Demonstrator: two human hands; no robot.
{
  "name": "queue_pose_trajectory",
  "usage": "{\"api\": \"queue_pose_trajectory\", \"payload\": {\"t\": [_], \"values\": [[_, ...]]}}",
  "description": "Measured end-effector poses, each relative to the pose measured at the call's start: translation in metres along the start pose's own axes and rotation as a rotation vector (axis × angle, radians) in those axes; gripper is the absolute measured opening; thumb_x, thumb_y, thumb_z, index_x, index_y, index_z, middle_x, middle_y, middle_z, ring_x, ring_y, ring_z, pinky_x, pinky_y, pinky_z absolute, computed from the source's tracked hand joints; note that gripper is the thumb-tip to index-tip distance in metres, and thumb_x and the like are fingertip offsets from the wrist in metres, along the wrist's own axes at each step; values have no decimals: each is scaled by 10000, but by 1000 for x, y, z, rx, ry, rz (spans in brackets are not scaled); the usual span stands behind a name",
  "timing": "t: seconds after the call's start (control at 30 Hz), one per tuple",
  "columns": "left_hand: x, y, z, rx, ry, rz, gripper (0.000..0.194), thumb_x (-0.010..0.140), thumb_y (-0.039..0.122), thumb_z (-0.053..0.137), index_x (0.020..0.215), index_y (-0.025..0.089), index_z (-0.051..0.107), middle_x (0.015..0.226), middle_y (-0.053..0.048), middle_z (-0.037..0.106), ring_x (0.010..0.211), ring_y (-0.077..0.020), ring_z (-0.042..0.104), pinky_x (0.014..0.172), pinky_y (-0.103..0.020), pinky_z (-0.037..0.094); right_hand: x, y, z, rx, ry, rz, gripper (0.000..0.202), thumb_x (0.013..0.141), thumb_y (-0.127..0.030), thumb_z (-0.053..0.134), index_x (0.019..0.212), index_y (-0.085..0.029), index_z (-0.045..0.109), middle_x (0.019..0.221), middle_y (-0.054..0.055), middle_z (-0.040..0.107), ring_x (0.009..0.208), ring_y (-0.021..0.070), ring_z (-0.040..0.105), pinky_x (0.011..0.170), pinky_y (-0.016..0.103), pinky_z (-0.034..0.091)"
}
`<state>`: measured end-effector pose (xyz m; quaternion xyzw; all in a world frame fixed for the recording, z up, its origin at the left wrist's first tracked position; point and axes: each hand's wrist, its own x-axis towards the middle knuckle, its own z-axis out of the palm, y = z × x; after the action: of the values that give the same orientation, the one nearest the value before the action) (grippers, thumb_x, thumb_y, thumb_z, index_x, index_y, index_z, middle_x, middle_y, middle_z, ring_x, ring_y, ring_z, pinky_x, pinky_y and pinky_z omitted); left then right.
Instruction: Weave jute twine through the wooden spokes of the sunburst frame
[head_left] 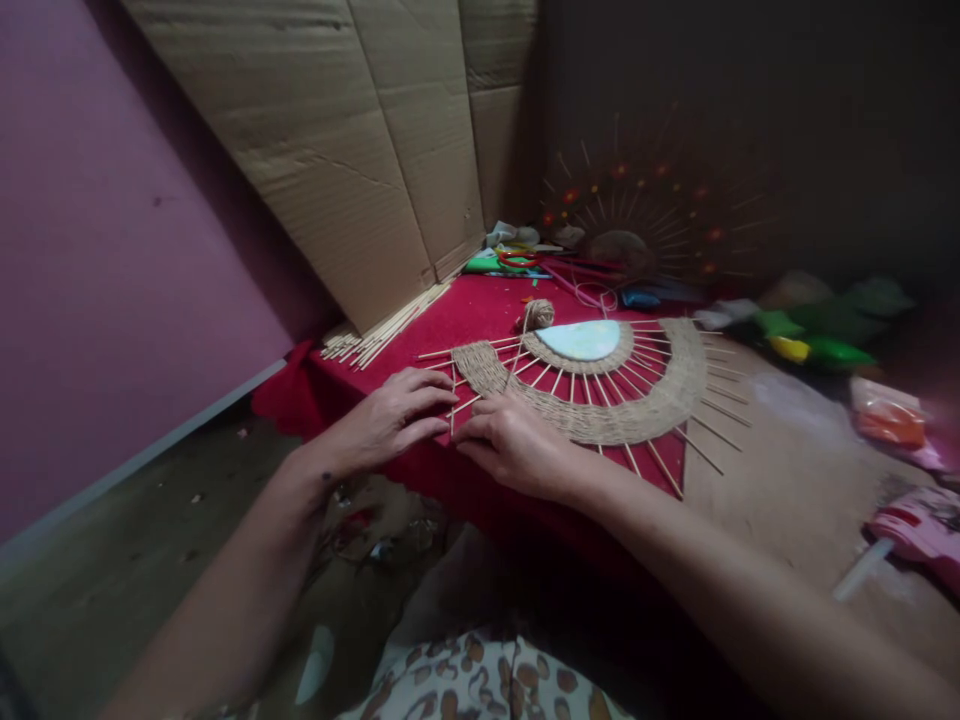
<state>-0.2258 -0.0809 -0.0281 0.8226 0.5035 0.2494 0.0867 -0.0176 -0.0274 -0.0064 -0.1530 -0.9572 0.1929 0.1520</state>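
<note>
A half-round woven twine piece [622, 425] lies on the red cloth, its thin sticks [666, 465] fanning out from a pale blue half-disc [581, 340]. At its left end, my left hand [394, 415] has its fingers curled around stick ends, with the thumb below. My right hand [517, 445] is closed beside it, fingertips pinched at the lower left edge of the weave. From a ball of twine [538, 315] behind the piece, a strand runs down to my right hand, which covers where it ends.
Loose sticks [390, 325] lie beneath a leaning cardboard sheet [330, 130]. Red-handled scissors [519, 259] and coloured packets sit at the back. On the right are a pink glue gun [919, 530] and an orange packet [889, 415]. A decorated stick fan [622, 250] stands behind.
</note>
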Motion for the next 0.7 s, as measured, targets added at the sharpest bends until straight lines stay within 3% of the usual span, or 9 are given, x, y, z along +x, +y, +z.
{"api": "queue_pose_trajectory", "payload": {"t": [0.37, 0.7], "values": [[13, 5, -1, 40, 19, 1, 238, 918, 310, 460, 924, 169, 652, 1047, -84, 601, 1045, -206, 534, 938, -370, 445, 5, -4, 9, -19, -3, -9, 217, 894, -172, 506, 884, -157, 722, 828, 62, 682, 772, 144, 558, 722, 280, 372], [49, 30, -5, 323, -211, -187, 122, 766, 150, 504, 694, 128, 601, 1008, -121, 538, 964, -247, 466, 843, -379, 426, 2, -6, 4, -38, -25, -13, 223, 876, -157, 514, 885, -140, 737, 795, 68, 676, 726, 142, 544, 704, 284, 366]]}}
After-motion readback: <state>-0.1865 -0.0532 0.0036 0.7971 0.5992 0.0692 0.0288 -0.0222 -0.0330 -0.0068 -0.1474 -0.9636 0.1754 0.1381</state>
